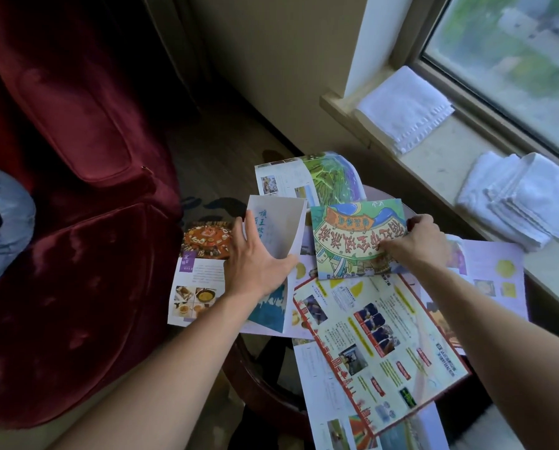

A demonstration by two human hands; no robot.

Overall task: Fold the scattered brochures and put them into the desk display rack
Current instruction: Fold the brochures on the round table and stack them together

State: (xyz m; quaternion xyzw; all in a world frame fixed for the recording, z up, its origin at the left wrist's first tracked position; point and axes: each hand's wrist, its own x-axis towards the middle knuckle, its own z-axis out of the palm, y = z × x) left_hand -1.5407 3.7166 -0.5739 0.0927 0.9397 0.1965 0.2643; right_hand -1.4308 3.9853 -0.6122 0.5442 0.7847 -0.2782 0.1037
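Roughly seven brochures sprawl across the small round table (265, 381) at center frame. Left hand (255, 258) grips the blue-and-white brochure (276, 228), lifting its flap. Right hand (417, 241) pinches the colorful cartoon-map brochure (346, 241). Two stacks of white towels (404, 108) sit on the windowsill (447, 164), upper right.

Table (258, 381) mostly under brochures (378, 345)

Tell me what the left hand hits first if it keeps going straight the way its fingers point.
Most likely nothing new: the left hand already holds the white brochure with blue writing. Beyond it the line seems to run toward the green map brochure, though depth is unclear.
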